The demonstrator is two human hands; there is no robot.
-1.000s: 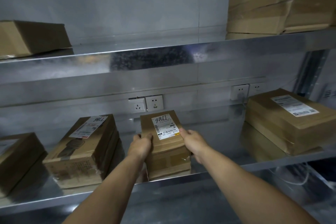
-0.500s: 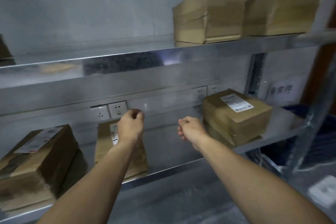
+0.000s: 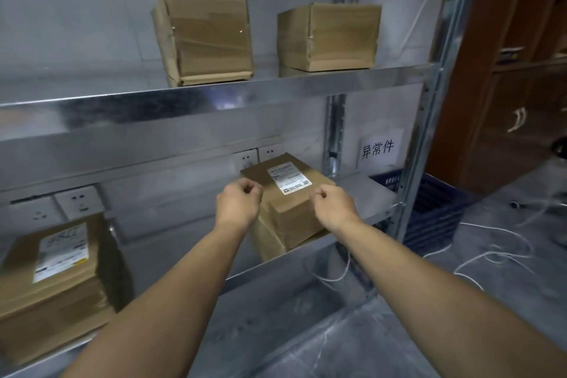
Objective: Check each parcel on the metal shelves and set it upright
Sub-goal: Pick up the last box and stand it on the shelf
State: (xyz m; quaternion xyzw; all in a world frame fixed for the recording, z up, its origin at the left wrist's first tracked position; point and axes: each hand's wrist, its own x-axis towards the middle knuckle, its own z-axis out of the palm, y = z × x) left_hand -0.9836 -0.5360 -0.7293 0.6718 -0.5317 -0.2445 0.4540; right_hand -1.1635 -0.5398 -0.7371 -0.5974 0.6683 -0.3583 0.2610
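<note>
Both our hands have swung right along the lower shelf (image 3: pixel 276 275), away from the upright parcel (image 3: pixel 55 273) now at 8 o'clock. Our left hand (image 3: pixel 239 204) and right hand (image 3: pixel 334 205) are loosely clenched, holding nothing, flanking the tilted parcel (image 3: pixel 291 215) at 12 o'clock, which lies on a lower box (image 3: pixel 270 244). We judge it best to open both hands, grip opposite sides evenly and tip it slowly, so the box beneath stays put.
</note>
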